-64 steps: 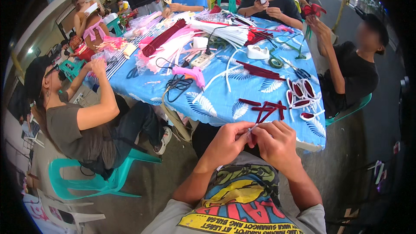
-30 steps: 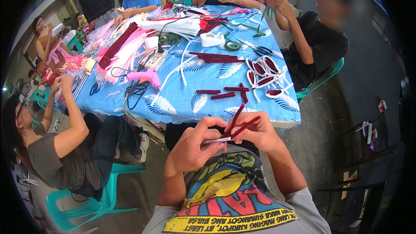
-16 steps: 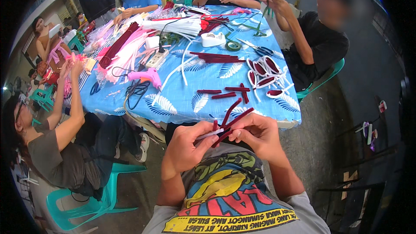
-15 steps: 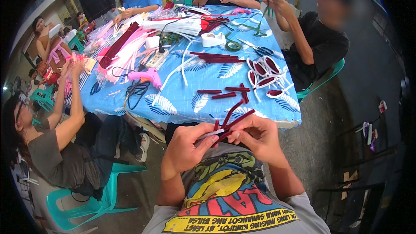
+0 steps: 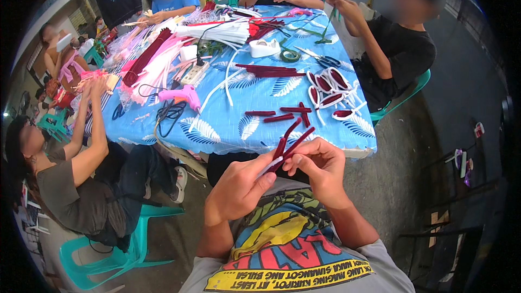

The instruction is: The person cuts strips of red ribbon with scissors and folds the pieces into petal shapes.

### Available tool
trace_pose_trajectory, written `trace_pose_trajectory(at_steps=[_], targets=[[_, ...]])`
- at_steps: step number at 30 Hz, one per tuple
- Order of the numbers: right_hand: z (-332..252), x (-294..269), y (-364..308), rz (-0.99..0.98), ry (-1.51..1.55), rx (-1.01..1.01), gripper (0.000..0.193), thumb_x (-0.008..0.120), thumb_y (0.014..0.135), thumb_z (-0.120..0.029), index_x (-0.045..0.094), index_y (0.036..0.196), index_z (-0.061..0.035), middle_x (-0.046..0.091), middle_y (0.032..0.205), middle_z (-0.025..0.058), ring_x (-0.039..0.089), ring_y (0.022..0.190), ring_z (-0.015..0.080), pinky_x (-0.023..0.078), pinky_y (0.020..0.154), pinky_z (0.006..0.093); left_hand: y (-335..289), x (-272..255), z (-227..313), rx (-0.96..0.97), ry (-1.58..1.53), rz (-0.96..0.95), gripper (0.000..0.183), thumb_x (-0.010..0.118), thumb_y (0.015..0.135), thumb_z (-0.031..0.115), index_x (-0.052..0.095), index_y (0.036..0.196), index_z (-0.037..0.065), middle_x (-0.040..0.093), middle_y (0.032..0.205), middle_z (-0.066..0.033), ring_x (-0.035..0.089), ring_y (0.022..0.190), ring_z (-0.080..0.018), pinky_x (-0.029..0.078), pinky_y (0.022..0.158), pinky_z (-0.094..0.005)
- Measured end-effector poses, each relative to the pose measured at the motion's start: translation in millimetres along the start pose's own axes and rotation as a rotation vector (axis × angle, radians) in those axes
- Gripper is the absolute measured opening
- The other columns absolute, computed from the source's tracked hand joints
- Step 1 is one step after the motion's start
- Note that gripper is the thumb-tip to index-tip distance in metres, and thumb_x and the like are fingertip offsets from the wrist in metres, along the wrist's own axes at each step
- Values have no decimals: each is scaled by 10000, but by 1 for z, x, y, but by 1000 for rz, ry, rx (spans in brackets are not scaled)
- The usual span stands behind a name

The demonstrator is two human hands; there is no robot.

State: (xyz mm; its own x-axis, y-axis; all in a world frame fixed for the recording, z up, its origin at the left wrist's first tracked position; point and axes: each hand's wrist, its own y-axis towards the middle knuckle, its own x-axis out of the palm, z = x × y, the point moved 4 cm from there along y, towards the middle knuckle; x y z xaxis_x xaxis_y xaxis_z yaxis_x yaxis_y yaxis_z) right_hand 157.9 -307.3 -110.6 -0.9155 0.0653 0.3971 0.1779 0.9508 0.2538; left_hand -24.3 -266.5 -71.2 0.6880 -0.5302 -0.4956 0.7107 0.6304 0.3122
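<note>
In front of my chest I hold a small bundle of dark red pipe cleaners with a white strip among them. My left hand is closed, thumb and fingers pinching the white strip and the red stems near their lower ends. My right hand is closed in a pinch at the right side of the same bundle; its fingertips partly hide what they grip. The free red ends stick up and lean right. Short cut dark red pieces lie on the table just beyond my hands.
On the blue leaf-print tablecloth are a pink glue gun, power strip, tape dispenser, green tape roll, scissors, long red stems and white-edged red petal shapes. Other people sit around the table.
The red stems have come closer together and point more steeply upward. My right hand has shifted slightly, its fingers more curled. The person at the left has lowered their hands a little.
</note>
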Motion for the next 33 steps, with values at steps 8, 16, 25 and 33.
trace_pose_trajectory(at_steps=[8,16,25,33], targets=[[-6,-8,4,19,31,-32,15,642,939,56,629,943,48,708,901,186,719,789,213,582,685,320,-3,0,-7,3,86,43,360,680,953,101,637,1287,-25,715,973,-219,700,786,-395,534,676,-414],[-12,-19,1,-135,-75,22,130,635,942,88,633,1063,41,719,1024,168,719,871,200,562,746,290,-2,-6,-5,128,249,147,306,683,922,14,697,1226,-13,673,794,-138,647,614,-246,498,596,-332],[-89,11,7,-308,-919,-490,292,799,777,-126,735,1052,-49,707,1150,148,676,1036,329,514,876,391,-5,-1,-5,152,326,48,309,713,928,142,719,1224,53,723,908,-138,695,751,-323,537,624,-395],[-58,16,20,-528,-1075,-420,89,744,799,-85,692,837,-23,694,828,121,675,758,336,518,674,429,-4,3,0,176,387,1,291,712,934,187,731,1201,73,735,883,-119,703,725,-319,526,576,-404]])
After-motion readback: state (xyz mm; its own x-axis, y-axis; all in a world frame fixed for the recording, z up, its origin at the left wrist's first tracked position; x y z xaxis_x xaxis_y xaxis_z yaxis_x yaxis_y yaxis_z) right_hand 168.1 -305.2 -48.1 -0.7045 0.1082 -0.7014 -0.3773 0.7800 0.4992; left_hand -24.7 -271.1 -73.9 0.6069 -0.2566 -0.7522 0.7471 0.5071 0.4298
